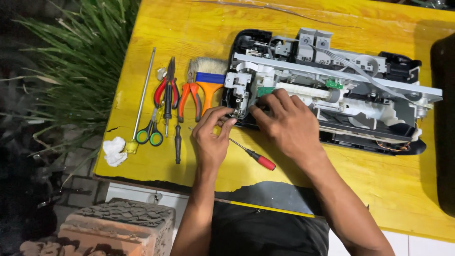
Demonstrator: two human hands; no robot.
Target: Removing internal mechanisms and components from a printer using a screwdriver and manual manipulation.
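An opened printer [360, 90] with its cover off lies on the yellow table [379, 180], showing white and grey plastic parts, a ribbon cable and a small green board. My left hand [212, 137] rests at the printer's left end, fingertips pinched against the white gear block [238, 90]. My right hand [284, 125] lies beside it, its fingers pressing on the same corner of the mechanism. A red-handled screwdriver [253, 154] lies on the table under my wrists. Whether either hand grips a small part is hidden by the fingers.
Tools lie in a row left of the printer: a long metal rod [143, 92], red pliers [166, 90], orange pliers [189, 97], a paintbrush [208, 78], scissors [150, 132], a black driver [177, 144]. White tissue [113, 151] sits by the table edge. Plants [71, 61] and bricks [113, 227] stand at the left.
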